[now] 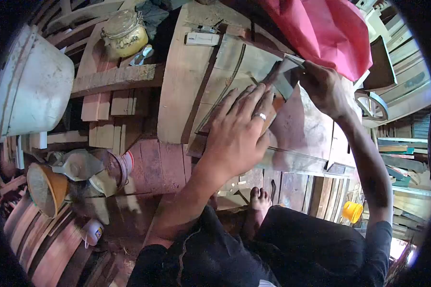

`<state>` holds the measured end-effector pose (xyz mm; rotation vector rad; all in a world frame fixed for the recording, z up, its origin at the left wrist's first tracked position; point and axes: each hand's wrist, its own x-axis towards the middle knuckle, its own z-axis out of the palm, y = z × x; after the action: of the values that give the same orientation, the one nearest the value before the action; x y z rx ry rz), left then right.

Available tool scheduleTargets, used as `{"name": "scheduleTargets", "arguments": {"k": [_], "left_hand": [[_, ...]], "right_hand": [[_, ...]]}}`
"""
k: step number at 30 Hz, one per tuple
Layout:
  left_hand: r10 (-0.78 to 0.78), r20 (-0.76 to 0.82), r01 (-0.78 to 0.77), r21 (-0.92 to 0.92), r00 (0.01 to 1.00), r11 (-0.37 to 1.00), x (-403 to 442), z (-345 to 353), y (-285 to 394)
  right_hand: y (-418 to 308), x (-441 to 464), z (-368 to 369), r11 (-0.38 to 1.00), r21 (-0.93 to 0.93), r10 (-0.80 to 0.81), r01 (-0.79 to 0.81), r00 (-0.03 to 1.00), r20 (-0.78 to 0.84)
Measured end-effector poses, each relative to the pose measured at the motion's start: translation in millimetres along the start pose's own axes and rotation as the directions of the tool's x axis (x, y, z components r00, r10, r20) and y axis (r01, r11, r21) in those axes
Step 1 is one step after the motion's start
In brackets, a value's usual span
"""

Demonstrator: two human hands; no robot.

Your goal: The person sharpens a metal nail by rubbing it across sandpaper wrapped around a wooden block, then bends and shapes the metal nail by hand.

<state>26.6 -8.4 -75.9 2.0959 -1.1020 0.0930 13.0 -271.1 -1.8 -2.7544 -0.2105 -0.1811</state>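
My left hand (239, 129), with a ring on one finger, lies palm down on the wooden work surface (227, 71). Its fingers are stretched out and nothing shows in its grip. Just beyond its fingertips is a flat grey, metal-looking piece (286, 82). The fingers of my right hand (324, 86) are closed on the far end of that piece, and its exact kind is unclear. A brown piece of wood (276, 103) shows partly beside my left fingers, the rest covered by the hand. Pale, stained material (306, 124) lies on the surface below my right hand.
Pink sheeting (325, 33) hangs close behind my right hand. A small whitish block (202, 39) and a lidded jar (125, 33) are at the back. At left stand a white bucket (38, 81) and an orange cone-shaped container (45, 189). A yellow container (352, 211) sits lower right.
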Motion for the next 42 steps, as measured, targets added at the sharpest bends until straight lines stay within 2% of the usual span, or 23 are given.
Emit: {"name": "scheduleTargets", "arguments": {"k": [1, 4, 5, 7, 8, 9, 11, 12, 13, 15, 17, 19, 21, 22, 23, 26, 27, 29, 32, 36, 38, 39, 42], "left_hand": [[-0.006, 0.005, 0.006, -0.016, 1.000, 1.000, -2.5, -0.8, -0.1], [0.005, 0.052, -0.006, 0.027, 0.999, 1.000, -3.5, -1.4, -2.1], [0.011, 0.056, -0.012, 0.024, 0.998, 1.000, -3.2, -0.6, -2.6], [0.014, 0.019, -0.014, 0.029, 1.000, 0.999, -2.5, 1.1, -2.0], [0.012, 0.016, -0.013, 0.031, 1.000, 0.999, -2.7, 0.7, -1.5], [0.009, 0.013, -0.009, 0.022, 1.000, 1.000, -2.6, 0.3, -0.6], [-0.001, 0.013, 0.001, 0.017, 1.000, 1.000, -3.8, -1.2, -1.4], [0.010, 0.028, -0.011, 0.026, 1.000, 1.000, -3.6, -1.6, -2.1], [0.022, 0.042, -0.023, 0.033, 0.999, 0.999, -2.8, -1.5, -2.5], [0.018, 0.030, -0.019, 0.021, 0.999, 1.000, -2.0, 0.7, -2.5], [0.011, 0.017, -0.011, 0.011, 1.000, 1.000, -2.3, 0.8, -1.3], [-0.008, 0.020, 0.008, 0.022, 1.000, 1.000, -3.3, -1.0, -0.1], [-0.008, 0.026, 0.008, 0.015, 1.000, 1.000, -3.6, -1.5, -0.9], [0.004, 0.033, -0.004, 0.002, 0.999, 1.000, -2.5, -1.0, -0.9], [0.008, 0.037, -0.008, -0.001, 0.999, 1.000, -2.2, -0.8, -0.7], [0.001, 0.027, -0.002, 0.030, 1.000, 1.000, -2.5, -1.1, 0.4], [-0.001, 0.024, 0.001, 0.027, 1.000, 1.000, -2.8, -0.9, 0.8], [-0.009, 0.019, 0.009, 0.030, 1.000, 1.000, -3.4, -1.1, -0.6], [0.009, 0.015, -0.009, 0.003, 1.000, 1.000, -2.8, 1.2, -1.8], [0.004, 0.027, -0.004, 0.009, 1.000, 1.000, -2.0, 0.3, -0.7], [0.003, 0.021, -0.003, 0.011, 1.000, 1.000, -3.1, -0.4, -1.2], [-0.004, 0.020, 0.004, 0.015, 1.000, 1.000, -3.8, -1.0, -2.1], [0.009, 0.031, -0.008, -0.008, 0.999, 1.000, -1.8, 0.4, -1.3]], "right_hand": [[-1.9, -0.5, -0.2, 0.998, -0.058, -0.021, 0.022, 0.999, 0.030], [-20.4, -14.8, 14.1, 0.979, 0.060, -0.199, 0.195, 0.977, 0.076], [-14.6, -15.2, 15.0, 0.980, 0.059, -0.192, 0.188, 0.979, 0.073], [-4.9, -7.9, 10.9, 0.979, -0.026, -0.203, 0.202, 0.979, -0.033], [-4.4, -4.2, 4.6, 0.995, -0.063, -0.077, 0.076, 0.997, -0.019], [-0.9, -2.2, 7.3, 0.998, -0.057, -0.038, 0.034, 0.997, -0.066], [-5.0, -10.9, 11.5, 0.992, -0.083, -0.100, 0.100, 0.995, 0.001], [-19.7, -17.2, 14.0, 0.994, 0.012, -0.106, 0.106, 0.994, 0.034], [-26.6, -18.6, 16.0, 0.979, 0.012, -0.203, 0.203, 0.978, 0.039], [-18.2, -18.2, 14.3, 0.989, 0.033, -0.144, 0.143, 0.987, 0.064], [-0.9, -9.9, 10.4, 0.998, -0.068, -0.011, 0.010, 1.000, -0.018], [5.2, -5.0, 11.9, 0.998, 0.006, -0.057, 0.058, 0.996, -0.074], [-3.3, -14.8, 16.0, 0.990, -0.096, -0.104, 0.100, 0.994, -0.037], [-15.9, -20.3, 17.9, 0.995, 0.034, -0.089, 0.089, 0.996, 0.017], [-21.5, -21.4, 16.5, 0.994, 0.033, -0.110, 0.108, 0.993, 0.046], [2.0, -11.6, 10.9, 0.999, -0.004, -0.036, 0.036, 0.999, -0.033], [7.1, -5.4, 12.2, 0.997, 0.069, 0.022, -0.016, 0.995, -0.095], [9.7, -5.5, 14.7, 0.999, 0.023, -0.033, 0.036, 0.993, -0.116], [-28.8, -18.0, 13.5, 0.995, 0.075, -0.077, 0.073, 0.995, 0.060], [2.4, -5.7, 7.5, 0.999, -0.005, -0.043, 0.043, 0.997, -0.057], [-1.1, -6.3, 9.3, 0.994, -0.068, -0.088, 0.084, 0.994, -0.068], [-4.4, -8.1, 10.8, 0.984, -0.132, -0.131, 0.120, 0.989, -0.073], [-22.9, -17.1, 11.6, 0.992, -0.081, -0.098, 0.098, 0.995, 0.010]]}}
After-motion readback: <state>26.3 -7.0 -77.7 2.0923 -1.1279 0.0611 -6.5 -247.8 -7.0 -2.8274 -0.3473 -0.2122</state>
